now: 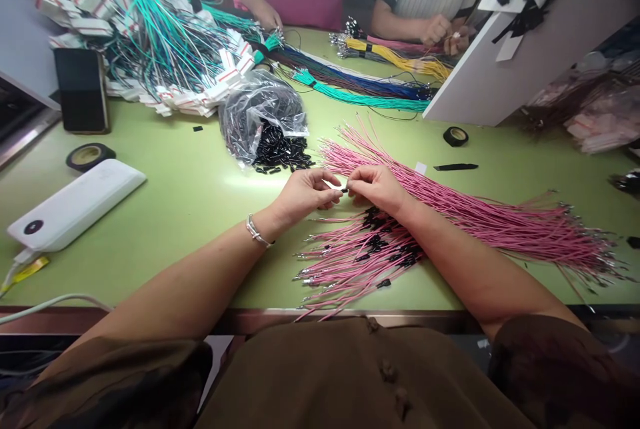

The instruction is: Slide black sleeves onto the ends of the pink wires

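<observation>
Above the middle of the table my left hand (306, 196) and my right hand (379, 188) meet fingertip to fingertip. A small black sleeve (345, 190) shows between them, pinched by my left thumb and fingers. My right thumb and forefinger are pressed together at its other end; what they grip is hidden. Beneath my right hand and forearm lies a thick bundle of pink wires (465, 206) with metal terminals at the ends. Nearer my body, shorter-looking pink wire ends (325, 252) fan out, several with black sleeves (375, 242) on them.
A clear plastic bag (260, 99) spills loose black sleeves (283, 149). Left are a phone (81, 90), tape roll (90, 156) and white power bank (77, 206). Teal wires (155, 22) pile behind. A white panel (505, 62) stands right. Two people work opposite.
</observation>
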Demonstrator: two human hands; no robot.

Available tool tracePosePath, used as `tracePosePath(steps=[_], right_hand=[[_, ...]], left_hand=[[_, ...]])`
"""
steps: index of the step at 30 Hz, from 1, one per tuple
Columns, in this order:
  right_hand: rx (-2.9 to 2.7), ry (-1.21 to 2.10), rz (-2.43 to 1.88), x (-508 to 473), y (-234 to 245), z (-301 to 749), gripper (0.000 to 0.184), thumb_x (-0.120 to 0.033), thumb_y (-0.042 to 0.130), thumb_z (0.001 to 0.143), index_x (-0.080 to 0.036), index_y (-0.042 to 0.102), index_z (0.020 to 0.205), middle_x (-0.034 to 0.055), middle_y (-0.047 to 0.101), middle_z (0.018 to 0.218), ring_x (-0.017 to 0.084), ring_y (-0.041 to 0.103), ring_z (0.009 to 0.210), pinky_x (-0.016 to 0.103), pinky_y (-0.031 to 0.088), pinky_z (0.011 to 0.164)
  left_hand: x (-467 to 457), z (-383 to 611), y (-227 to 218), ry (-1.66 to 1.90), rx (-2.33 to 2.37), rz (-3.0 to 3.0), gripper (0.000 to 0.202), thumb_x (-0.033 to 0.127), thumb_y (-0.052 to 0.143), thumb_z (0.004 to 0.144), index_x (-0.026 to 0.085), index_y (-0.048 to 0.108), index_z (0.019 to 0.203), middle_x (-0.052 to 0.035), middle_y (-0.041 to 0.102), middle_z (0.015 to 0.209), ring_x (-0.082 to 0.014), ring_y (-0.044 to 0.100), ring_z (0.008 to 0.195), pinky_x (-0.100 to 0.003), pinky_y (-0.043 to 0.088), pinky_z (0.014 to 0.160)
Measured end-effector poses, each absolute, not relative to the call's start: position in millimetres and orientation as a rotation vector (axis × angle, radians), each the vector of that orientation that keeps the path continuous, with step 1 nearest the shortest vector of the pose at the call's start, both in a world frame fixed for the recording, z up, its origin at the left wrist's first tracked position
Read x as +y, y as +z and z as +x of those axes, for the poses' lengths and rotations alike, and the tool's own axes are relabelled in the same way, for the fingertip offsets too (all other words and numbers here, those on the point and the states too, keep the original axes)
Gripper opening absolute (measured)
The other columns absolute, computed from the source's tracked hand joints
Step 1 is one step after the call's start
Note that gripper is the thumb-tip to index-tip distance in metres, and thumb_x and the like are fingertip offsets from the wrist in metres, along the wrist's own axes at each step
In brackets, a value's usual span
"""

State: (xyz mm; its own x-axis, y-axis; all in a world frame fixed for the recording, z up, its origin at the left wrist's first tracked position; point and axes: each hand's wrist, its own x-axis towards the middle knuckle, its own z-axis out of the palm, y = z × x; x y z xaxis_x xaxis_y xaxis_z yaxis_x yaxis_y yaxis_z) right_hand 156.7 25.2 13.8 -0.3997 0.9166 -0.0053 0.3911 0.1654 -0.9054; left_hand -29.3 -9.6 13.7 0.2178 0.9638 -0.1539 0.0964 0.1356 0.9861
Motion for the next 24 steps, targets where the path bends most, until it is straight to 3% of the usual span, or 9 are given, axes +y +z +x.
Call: tracePosePath(steps=[5, 9, 12, 15, 17, 21, 24], right_hand=[[-1.914, 1.021, -1.22, 24.9, 16.6, 157.4, 0.018, -0.03, 0.061, 0.076, -0.013, 0.069, 0.08, -0.0028, 0.053, 0.057, 0.009, 0.043, 0.053, 0.024, 0.035, 0.054], [-2.266, 0.953, -1.145, 19.8, 15.6, 155.5, 0.024, -0.027, 0.061, 0.078, -0.014, 0.075, 0.092, -0.0038, 0.053, 0.057, 0.008, 0.039, 0.053, 0.024, 0.029, 0.054], [-2.42, 0.814, -1.188, 18.3, 24.0, 157.2, 0.019, -0.023, 0.061, 0.077, -0.016, 0.076, 0.087, -0.002, 0.058, 0.06, 0.009, 0.042, 0.055, 0.025, 0.029, 0.057], [-2.6, 0.708, -1.368, 22.8, 41.2, 168.5, 0.01, -0.014, 0.066, 0.067, -0.018, 0.074, 0.073, -0.0021, 0.056, 0.053, 0.009, 0.039, 0.051, 0.027, 0.027, 0.055], [-2.693, 0.792, -1.431, 28.4, 51.8, 179.5, 0.011, -0.013, 0.067, 0.065, -0.019, 0.074, 0.071, -0.0022, 0.057, 0.054, 0.009, 0.04, 0.049, 0.028, 0.027, 0.053], [-2.468, 1.057, -1.323, 36.0, 55.9, 188.3, 0.027, -0.024, 0.07, 0.072, -0.018, 0.075, 0.097, -0.0028, 0.059, 0.061, 0.01, 0.046, 0.053, 0.026, 0.032, 0.053], [-2.133, 1.116, -1.209, 32.7, 44.1, 175.4, 0.026, -0.034, 0.066, 0.078, -0.015, 0.073, 0.095, 0.0001, 0.062, 0.07, 0.01, 0.049, 0.06, 0.026, 0.038, 0.057]], left_hand=[[-8.9, -29.4, 10.6, 0.872, 1.202, 1.319, 0.025, 0.028, 0.079, 0.072, 0.015, 0.058, 0.071, -0.0022, 0.065, 0.056, -0.0099, 0.058, 0.045, -0.021, 0.047, 0.046], [-7.6, -30.6, 10.0, 0.919, 1.108, 1.266, 0.023, 0.03, 0.075, 0.078, 0.016, 0.056, 0.08, -0.002, 0.067, 0.059, -0.0107, 0.061, 0.048, -0.023, 0.051, 0.051], [-7.3, -33.0, 11.5, 0.893, 1.077, 1.276, 0.019, 0.024, 0.071, 0.08, 0.017, 0.054, 0.087, -0.0016, 0.068, 0.061, -0.0111, 0.061, 0.05, -0.023, 0.05, 0.052], [-8.6, -35.8, 13.1, 0.803, 1.134, 1.376, 0.011, 0.023, 0.068, 0.08, 0.015, 0.062, 0.086, -0.0036, 0.069, 0.064, -0.0108, 0.059, 0.051, -0.022, 0.046, 0.051], [-10.8, -36.7, 13.7, 0.732, 1.175, 1.52, 0.009, 0.023, 0.066, 0.08, 0.015, 0.069, 0.081, -0.0049, 0.071, 0.068, -0.0119, 0.06, 0.056, -0.023, 0.046, 0.056], [-17.1, -35.5, 15.9, 0.608, 1.127, 1.945, 0.01, 0.021, 0.066, 0.078, 0.018, 0.076, 0.078, -0.004, 0.071, 0.074, -0.0147, 0.061, 0.067, -0.027, 0.046, 0.068], [-19.5, -36.9, 21.1, 0.494, 1.026, 2.216, 0.011, 0.024, 0.067, 0.078, 0.02, 0.077, 0.075, -0.0044, 0.067, 0.077, -0.0152, 0.058, 0.069, -0.029, 0.044, 0.07]])
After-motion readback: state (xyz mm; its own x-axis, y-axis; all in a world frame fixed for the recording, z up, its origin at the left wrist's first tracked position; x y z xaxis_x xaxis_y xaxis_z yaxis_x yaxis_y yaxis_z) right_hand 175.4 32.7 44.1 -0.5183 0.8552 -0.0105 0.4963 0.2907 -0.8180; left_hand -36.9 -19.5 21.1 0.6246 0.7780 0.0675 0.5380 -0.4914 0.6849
